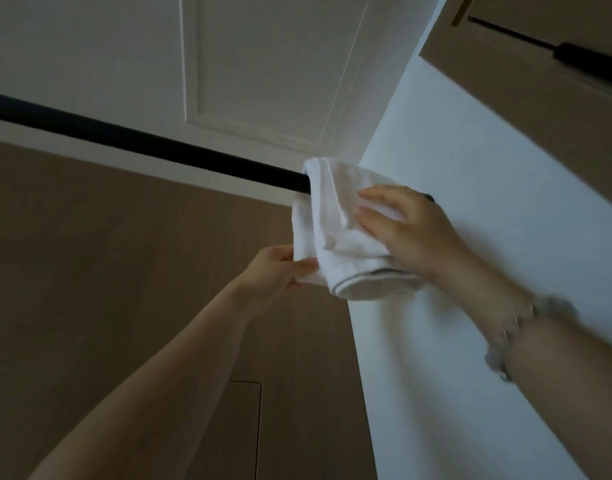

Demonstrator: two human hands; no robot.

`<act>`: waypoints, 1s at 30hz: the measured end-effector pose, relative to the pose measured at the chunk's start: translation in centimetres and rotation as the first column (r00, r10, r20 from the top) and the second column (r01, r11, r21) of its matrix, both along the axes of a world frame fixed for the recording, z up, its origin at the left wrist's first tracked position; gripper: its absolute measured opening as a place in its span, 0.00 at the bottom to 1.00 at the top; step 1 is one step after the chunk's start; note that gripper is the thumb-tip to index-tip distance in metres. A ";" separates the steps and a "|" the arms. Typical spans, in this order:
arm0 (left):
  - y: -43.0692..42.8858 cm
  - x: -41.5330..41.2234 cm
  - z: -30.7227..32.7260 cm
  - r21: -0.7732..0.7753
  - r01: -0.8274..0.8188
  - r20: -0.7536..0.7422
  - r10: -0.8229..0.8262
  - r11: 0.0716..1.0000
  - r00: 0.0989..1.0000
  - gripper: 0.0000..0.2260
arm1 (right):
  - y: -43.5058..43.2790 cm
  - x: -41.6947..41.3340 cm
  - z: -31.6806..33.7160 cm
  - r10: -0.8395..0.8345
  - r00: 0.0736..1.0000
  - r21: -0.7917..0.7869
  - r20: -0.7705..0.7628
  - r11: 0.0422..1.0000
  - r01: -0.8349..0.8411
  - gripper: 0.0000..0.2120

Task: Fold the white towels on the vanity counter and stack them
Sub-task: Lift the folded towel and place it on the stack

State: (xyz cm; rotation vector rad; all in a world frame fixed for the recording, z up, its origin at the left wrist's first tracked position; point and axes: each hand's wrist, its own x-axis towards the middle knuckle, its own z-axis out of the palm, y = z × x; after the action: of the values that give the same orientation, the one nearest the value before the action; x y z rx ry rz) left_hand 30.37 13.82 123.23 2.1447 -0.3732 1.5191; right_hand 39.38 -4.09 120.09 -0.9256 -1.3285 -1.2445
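Above you: white panelled surface with one recessed rectangular moulding. Long black round rod runs in from your left, just below it. Under the rod, tan wood-grain panelling. On your right, plain white wall; top corner, brown panel carrying a short black bar. Light dim.

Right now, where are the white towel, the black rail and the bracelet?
white towel (332, 237): head view, its hanging front fold.
black rail (141, 142): head view, middle of the bar.
bracelet (553, 308): head view, blurred beads at the wrist.
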 end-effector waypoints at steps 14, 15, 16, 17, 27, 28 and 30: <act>-3.0 0.6 -4.5 0.036 0.199 -0.116 -0.194 0.979 0.974 0.10 | 3.5 3.2 -4.0 -0.463 0.869 0.415 0.177 0.835 0.360 0.19; -3.5 0.1 -4.5 -0.024 0.228 -0.131 -0.229 0.973 0.964 0.10 | 3.7 3.5 -3.9 -0.461 0.868 0.406 0.181 0.840 0.361 0.20; -3.9 -0.5 -4.5 -0.117 0.266 -0.142 -0.281 0.957 0.949 0.10 | 3.9 3.8 -4.0 -0.453 0.871 0.392 0.188 0.848 0.356 0.20; -4.5 -1.1 -4.2 -0.212 0.306 -0.161 -0.342 0.928 0.926 0.12 | 4.1 3.9 -4.1 -0.448 0.873 0.387 0.193 0.853 0.351 0.20; -10.1 3.1 -2.1 -0.183 -0.271 -0.123 0.252 0.945 0.960 0.15 | 2.6 1.9 -4.1 -0.033 0.993 0.328 -0.112 0.942 0.069 0.17; -10.3 3.5 -2.0 -0.157 -0.278 -0.121 0.261 0.948 0.958 0.11 | 2.0 1.9 -3.1 -0.053 0.982 0.335 -0.181 0.936 0.112 0.16; -10.3 4.1 -2.2 -0.167 -0.258 -0.109 0.242 0.952 0.964 0.07 | 0.8 2.1 -1.1 -0.103 0.933 0.245 -0.345 0.950 0.195 0.19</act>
State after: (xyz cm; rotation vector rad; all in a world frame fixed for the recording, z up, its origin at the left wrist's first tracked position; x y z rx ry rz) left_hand 34.50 3.55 121.05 2.1673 0.0685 1.5204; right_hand 41.48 -3.33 119.02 -0.9966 -0.8090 -1.2870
